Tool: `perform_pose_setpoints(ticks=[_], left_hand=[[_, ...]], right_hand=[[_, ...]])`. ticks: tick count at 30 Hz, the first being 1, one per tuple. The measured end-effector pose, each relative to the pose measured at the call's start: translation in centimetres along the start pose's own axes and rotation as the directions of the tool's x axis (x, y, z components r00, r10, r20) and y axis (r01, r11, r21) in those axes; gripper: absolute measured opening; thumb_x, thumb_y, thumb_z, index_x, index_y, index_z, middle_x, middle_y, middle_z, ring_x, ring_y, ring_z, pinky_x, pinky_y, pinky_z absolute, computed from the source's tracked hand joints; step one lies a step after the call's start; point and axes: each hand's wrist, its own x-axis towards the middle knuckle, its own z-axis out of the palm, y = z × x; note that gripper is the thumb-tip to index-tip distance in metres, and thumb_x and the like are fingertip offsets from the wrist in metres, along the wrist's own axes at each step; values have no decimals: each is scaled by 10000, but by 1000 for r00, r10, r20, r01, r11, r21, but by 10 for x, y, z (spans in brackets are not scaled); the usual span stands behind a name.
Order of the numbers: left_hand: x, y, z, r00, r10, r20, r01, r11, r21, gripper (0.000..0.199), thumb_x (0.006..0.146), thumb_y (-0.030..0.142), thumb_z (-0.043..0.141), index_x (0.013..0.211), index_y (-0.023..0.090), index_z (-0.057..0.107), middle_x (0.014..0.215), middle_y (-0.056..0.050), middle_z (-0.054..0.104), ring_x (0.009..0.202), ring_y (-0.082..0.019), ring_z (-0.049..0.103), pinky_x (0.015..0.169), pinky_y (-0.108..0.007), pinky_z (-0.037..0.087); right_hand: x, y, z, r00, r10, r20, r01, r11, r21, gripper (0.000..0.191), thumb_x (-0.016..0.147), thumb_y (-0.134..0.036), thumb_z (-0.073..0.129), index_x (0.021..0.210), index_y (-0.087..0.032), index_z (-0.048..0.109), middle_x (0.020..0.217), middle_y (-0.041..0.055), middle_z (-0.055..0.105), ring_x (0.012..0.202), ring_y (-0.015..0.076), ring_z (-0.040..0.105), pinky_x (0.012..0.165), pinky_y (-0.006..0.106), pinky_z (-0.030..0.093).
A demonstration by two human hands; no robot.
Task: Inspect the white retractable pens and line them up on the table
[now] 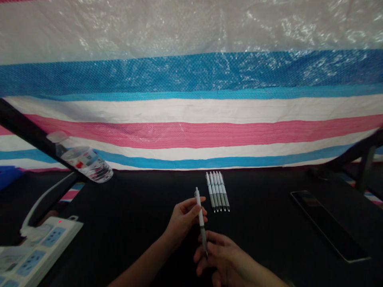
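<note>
A white pen with a grey grip (pixel 200 215) is held between my two hands, clicker end up and tip pointing down toward me. My left hand (pixel 184 217) pinches its white upper barrel between thumb and fingers. Lower down, the fingers of my right hand (pixel 220 253) are closed around the grey part near the tip. Just beyond my hands, to the right, several similar white and grey pens (pixel 218 191) lie side by side on the black table (pixel 263 207), their tips toward me.
At right lies a black phone (pixel 329 225). A white power strip (pixel 38 249) with a plugged-in cable sits at the left front. A clear plastic bottle (pixel 89 163) leans at the back left. Behind the table hangs a striped plastic sheet (pixel 191 135).
</note>
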Motion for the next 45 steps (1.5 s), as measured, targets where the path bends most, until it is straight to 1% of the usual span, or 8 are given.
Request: perform_pose_setpoints(ticks=[3,5,9,18,23,27,37,45], left_hand=[[-1,1,1,1000,-7,2,7,1000,5,447,656,388,872,1007,135,760,700,-51,720,572,-141,669,570,-237,501],[-1,2,0,1000,-13,-4,13,1000,3,446,657,390,871,1004,134,759,702,-51,719,573,-140,668,573,-238,501],[-1,2,0,1000,-8,-1,8,1000,2,447,664,388,867,1015,134,756,702,-49,718,572,-135,664,580,-237,504],[-1,1,1,1000,1,-12,-1,1000,-2,440,671,380,862,1016,130,748,700,-48,717,574,-138,665,583,-241,510],[-2,0,2,1000,18,-2,-18,1000,15,431,660,396,864,975,127,745,692,-48,718,554,-147,667,548,-238,501],[-4,-1,4,1000,12,1,-12,1000,-8,404,649,394,871,917,123,739,679,-51,720,537,-143,663,540,-233,498],[-7,1,7,1000,18,-21,-18,1000,-17,414,620,407,886,864,117,719,663,-55,718,534,-149,663,528,-231,494],[-1,12,2,991,51,-126,-56,998,-31,452,591,391,903,899,115,720,674,-43,713,569,-146,669,566,-240,528]], right_hand=[[0,0,0,999,23,-27,-23,1000,13,383,848,-488,681,982,-144,577,842,74,699,733,190,719,411,149,422],[0,1,-1,1000,6,-16,-6,1000,4,364,806,-432,745,955,-148,573,828,63,702,732,188,724,410,139,418],[-1,0,-1,999,22,-27,-23,1000,-4,418,827,-451,715,1059,-135,569,903,104,719,727,204,738,394,143,418],[0,3,-3,999,43,13,-43,998,-38,439,822,-485,709,1038,-132,561,870,97,719,671,189,740,390,138,406],[0,7,-7,994,91,-63,-98,990,-104,433,755,-473,764,918,-147,531,633,15,664,452,107,633,339,123,279],[0,9,-10,992,89,-86,-101,985,-141,479,699,-480,797,893,-176,482,533,-27,625,361,65,521,358,131,266],[0,11,-5,992,42,-118,-59,988,-144,517,592,-427,878,840,-172,504,467,-62,566,348,50,468,361,139,282],[-1,10,-5,994,60,-92,-72,987,-141,478,615,-424,865,787,-185,488,471,-51,596,349,48,475,360,128,293]])
